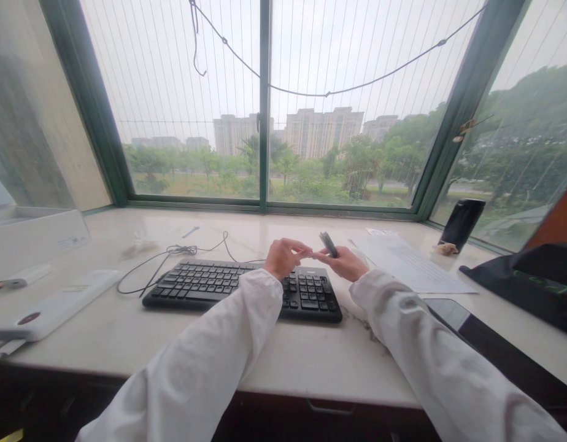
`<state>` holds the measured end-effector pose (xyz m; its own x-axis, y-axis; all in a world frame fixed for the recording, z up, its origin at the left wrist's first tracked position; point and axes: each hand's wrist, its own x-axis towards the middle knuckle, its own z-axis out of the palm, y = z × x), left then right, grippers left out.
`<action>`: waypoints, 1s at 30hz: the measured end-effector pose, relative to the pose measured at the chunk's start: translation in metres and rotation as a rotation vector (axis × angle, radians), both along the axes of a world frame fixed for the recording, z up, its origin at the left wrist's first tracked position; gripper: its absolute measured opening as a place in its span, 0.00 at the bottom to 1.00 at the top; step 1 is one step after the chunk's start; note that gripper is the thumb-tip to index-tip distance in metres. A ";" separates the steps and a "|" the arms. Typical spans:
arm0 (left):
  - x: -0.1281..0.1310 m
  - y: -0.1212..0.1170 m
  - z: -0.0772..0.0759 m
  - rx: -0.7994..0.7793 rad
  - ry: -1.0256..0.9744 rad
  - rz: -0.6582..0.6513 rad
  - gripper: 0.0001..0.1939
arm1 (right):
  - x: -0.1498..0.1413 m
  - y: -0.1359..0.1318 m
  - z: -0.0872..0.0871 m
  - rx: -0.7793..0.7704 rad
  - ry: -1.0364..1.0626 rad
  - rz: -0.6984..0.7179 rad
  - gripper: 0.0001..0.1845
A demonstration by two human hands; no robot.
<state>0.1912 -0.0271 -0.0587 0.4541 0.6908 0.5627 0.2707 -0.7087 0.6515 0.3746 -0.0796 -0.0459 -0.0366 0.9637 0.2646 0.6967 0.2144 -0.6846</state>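
Observation:
Over the right part of a black keyboard (196, 283), my two hands meet with their fingertips touching. My right hand (345, 264) holds a short, dark, slim object (328, 244) that sticks up beside the thumb; its exact kind is not clear. My left hand (283, 258) has its fingers pinched together against the right fingertips. Anything between those fingers is too small to make out. The keyboard lies flat on the white tabletop, its number pad just below my hands and partly covered by my left hand and sleeve.
A dark cable (182, 249) lies coiled behind the keyboard. To the left are a white flat device (57, 307) and a white box (39, 236). On the right are paper sheets (415, 264), a black can (462, 224), a black bag (532, 282) and a dark flat device (490, 350).

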 end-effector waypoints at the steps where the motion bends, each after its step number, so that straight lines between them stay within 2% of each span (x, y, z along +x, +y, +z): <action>1: 0.000 -0.001 0.001 0.004 0.009 -0.002 0.14 | 0.000 0.001 -0.001 -0.003 0.011 0.010 0.24; 5: -0.001 -0.006 0.003 0.080 0.076 0.004 0.12 | 0.002 0.003 -0.005 -0.003 0.040 0.004 0.24; 12: -0.003 -0.010 0.005 0.238 0.248 0.105 0.10 | 0.003 0.005 -0.008 0.033 0.025 0.039 0.20; 16: -0.004 -0.013 0.006 0.299 0.295 0.145 0.09 | 0.002 0.006 -0.009 -0.027 0.055 0.008 0.20; 18: -0.004 -0.014 0.007 0.305 0.303 0.171 0.10 | 0.003 0.006 -0.008 0.032 0.039 -0.066 0.20; 22: -0.007 -0.010 0.007 0.333 0.331 0.206 0.08 | 0.008 0.005 -0.007 0.330 -0.073 -0.253 0.18; 24: -0.010 -0.006 0.009 0.342 0.339 0.222 0.08 | 0.013 0.006 -0.007 0.416 -0.125 -0.300 0.17; 30: -0.019 0.016 0.024 0.229 0.386 0.225 0.11 | 0.018 0.012 -0.014 0.411 -0.177 -0.351 0.13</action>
<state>0.1721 -0.0110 -0.0351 0.5130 0.6739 0.5317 0.6237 -0.7182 0.3085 0.3924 -0.0676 -0.0596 0.1894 0.7450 0.6396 0.8706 0.1739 -0.4603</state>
